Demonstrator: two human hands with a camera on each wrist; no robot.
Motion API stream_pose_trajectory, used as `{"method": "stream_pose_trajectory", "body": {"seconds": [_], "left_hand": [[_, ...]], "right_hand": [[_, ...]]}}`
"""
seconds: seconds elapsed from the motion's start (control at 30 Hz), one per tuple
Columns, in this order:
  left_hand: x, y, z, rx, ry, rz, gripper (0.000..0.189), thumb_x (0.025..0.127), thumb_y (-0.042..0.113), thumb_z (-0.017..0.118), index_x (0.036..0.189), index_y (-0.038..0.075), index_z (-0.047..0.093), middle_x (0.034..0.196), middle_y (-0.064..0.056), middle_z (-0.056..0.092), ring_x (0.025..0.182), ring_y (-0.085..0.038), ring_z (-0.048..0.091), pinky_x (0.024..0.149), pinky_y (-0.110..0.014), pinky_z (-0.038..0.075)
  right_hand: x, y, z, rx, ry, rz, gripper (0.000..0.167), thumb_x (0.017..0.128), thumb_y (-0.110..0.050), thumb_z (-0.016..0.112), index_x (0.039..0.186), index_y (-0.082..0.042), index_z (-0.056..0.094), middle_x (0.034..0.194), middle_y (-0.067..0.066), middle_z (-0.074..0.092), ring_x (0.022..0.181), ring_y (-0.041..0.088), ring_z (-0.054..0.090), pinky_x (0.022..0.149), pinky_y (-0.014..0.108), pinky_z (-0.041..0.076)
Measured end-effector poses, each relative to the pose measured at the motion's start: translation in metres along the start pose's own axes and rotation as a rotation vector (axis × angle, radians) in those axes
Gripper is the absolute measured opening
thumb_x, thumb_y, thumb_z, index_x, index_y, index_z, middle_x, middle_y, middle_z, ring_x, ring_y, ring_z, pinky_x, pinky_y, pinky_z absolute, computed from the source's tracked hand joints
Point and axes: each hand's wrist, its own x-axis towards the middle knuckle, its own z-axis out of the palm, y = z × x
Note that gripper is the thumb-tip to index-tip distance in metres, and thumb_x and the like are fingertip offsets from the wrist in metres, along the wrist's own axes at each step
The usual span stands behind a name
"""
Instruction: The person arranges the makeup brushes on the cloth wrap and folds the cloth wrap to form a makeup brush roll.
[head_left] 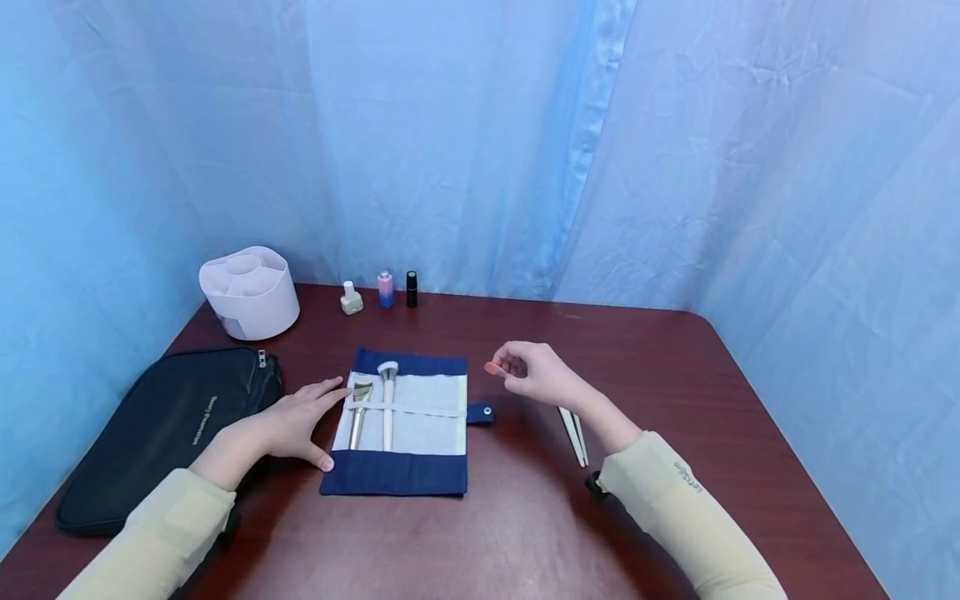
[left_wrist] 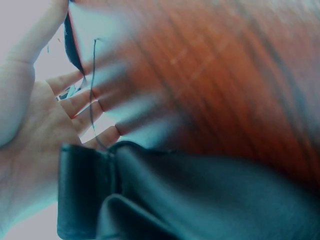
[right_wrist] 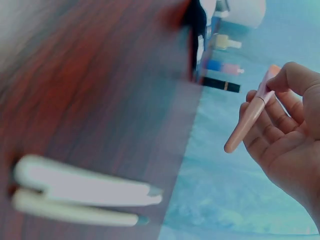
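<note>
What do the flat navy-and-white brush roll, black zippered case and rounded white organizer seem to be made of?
Flat navy-and-white brush roll: seems matte cloth, thin and soft-edged, without shine.
Black zippered case: maybe synthetic leather or coated fabric, smooth, with a creased side.
Rounded white organizer: probably satin-finish plastic, going by its smooth wall and thin dividers.

Bright, diffuse light; wrist views partly blurred
Soft glare on glossy dark-red wooden tabletop (head_left: 517, 533); its grain smeared in left-wrist view; slender off-white rods (right_wrist: 95, 187) out of focus in right-wrist view
</note>
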Motion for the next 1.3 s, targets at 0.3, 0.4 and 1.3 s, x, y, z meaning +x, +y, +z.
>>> {"method": "stream_pose_trajectory", "body": {"seconds": [0.3,0.4,1.3], "left_hand": [[-0.001,0.001,0.000,-0.004,-0.002,-0.001,0.110,0.062,0.054,0.081,0.147,0.006,0.030,0.153,-0.023,0.020,0.136,-0.046,0.022,0.102,-0.067,0.024],[-0.001,0.001,-0.001,0.000,0.000,0.001,0.110,0.062,0.054,0.081,0.147,0.006,0.030,0.153,-0.023,0.020,0.136,-0.046,0.023,0.102,-0.067,0.024],[-0.001,0.004,-0.001,-0.006,0.006,0.017,0.108,0.063,0.051,0.082,0.146,0.005,0.030,0.153,-0.024,0.021,0.136,-0.046,0.023,0.101,-0.068,0.025]], "right_hand": [[0.021,-0.023,0.001,0.077,0.090,-0.043,0.011,0.087,-0.014,0.061,0.097,-0.018,0.062,0.084,-0.007,0.060,0.073,0.010,0.054,0.067,0.026,0.049],[0.030,-0.029,0.002,0.116,0.121,-0.027,0.010,0.088,-0.015,0.061,0.098,-0.018,0.061,0.085,-0.006,0.061,0.070,0.011,0.054,0.064,0.027,0.049],[0.094,-0.041,0.067,0.625,0.151,0.122,0.024,0.090,0.000,0.060,0.111,-0.007,0.053,0.092,0.012,0.061,0.078,0.019,0.066,0.073,0.042,0.057]]}}
